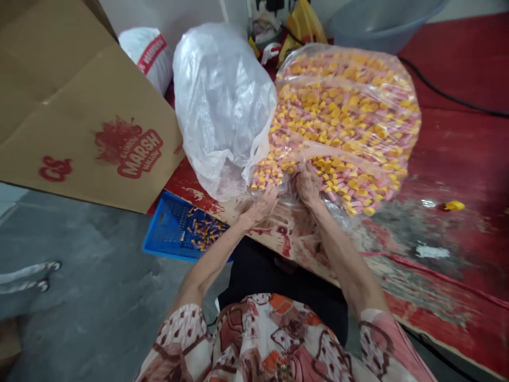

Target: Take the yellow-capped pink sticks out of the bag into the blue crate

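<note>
A big clear plastic bag lies on the red table, full of small pink-and-yellow pieces that look like tiny capped containers. Some pieces spill at the bag's mouth. My right hand is at that mouth, fingers curled onto the plastic. Just left of it, my left hand lies low with its fingers stretched to the spilled pieces; its fingertips are partly hidden. Beyond my left hand, a second, whitish translucent bag stands puffed up, its opening towards the pieces.
A cardboard box with red print stands at the left. Below the table edge is a blue crate holding similar pieces. A grey-blue basin, a yellow bag and a white sack are behind. Red string crosses the right side.
</note>
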